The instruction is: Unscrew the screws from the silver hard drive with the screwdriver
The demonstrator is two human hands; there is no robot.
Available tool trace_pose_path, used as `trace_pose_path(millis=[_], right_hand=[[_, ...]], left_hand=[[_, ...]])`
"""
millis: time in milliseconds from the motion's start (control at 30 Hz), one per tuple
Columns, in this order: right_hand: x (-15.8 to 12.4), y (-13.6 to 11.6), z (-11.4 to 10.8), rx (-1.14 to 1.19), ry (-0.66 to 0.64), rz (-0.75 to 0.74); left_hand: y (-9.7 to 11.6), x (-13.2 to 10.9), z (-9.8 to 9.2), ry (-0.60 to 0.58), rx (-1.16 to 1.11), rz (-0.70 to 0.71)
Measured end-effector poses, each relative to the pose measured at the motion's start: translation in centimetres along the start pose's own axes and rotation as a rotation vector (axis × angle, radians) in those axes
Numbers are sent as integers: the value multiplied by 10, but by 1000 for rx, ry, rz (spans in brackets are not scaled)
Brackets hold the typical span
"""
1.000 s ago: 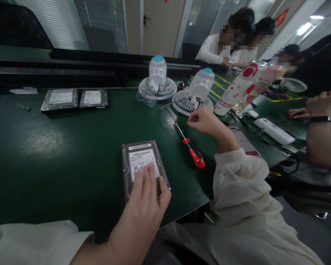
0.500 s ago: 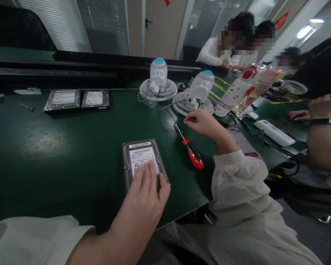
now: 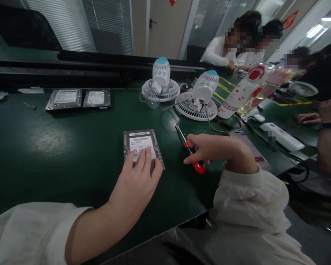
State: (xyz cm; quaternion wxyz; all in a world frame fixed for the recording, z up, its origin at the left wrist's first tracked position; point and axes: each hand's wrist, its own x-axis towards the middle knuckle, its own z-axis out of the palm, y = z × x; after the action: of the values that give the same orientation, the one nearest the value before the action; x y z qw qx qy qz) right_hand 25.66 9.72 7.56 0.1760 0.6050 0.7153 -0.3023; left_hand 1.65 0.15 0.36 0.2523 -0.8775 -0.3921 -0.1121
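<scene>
A hard drive (image 3: 141, 133) with a white label lies flat on the green table. My left hand (image 3: 139, 176) rests on its near part, fingers spread over the label and thumb by the right edge; the drive's near end is hidden beneath it. To the right lies a red and black screwdriver (image 3: 200, 168), its metal shaft pointing away from me. My right hand (image 3: 209, 147) is over the handle, with fingers curled around it and the thumb across its left side. Small screws (image 3: 171, 122) lie near the screwdriver's tip.
Two more hard drives (image 3: 96, 98) lie at the back left. Two white fans (image 3: 161, 88) stand face down at the back. Right of them are a tilted red and white bottle (image 3: 241, 94), cables and a white power strip (image 3: 283, 137). Other people sit beyond and at the right.
My right hand has come back toward me from near the fan and closed around the screwdriver handle. The hard drive has slid slightly away from me under my left hand.
</scene>
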Motion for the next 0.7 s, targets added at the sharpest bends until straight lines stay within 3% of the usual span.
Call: trace_pose_path(millis=[200,300,433,500,633,700], right_hand=[[2,-5,4,-70,50,-22],[1,-2,2,-123,151,-64],[-4,5,-3,-150,400,-90],[-6,7,-6,-89,584,-125],[-8,10,-10,201,1034,-253],[-7,9,-11,399,1171,-321]], left_hand=[[9,-9,-16,-5,34,-28],[20,-19,-20,16,-55,-15],[26,-26,-17,27,-90,13],[25,-26,-14,20,-83,26],[24,-24,-13,-3,-67,16],[24,-24,-14,-11,-62,12]])
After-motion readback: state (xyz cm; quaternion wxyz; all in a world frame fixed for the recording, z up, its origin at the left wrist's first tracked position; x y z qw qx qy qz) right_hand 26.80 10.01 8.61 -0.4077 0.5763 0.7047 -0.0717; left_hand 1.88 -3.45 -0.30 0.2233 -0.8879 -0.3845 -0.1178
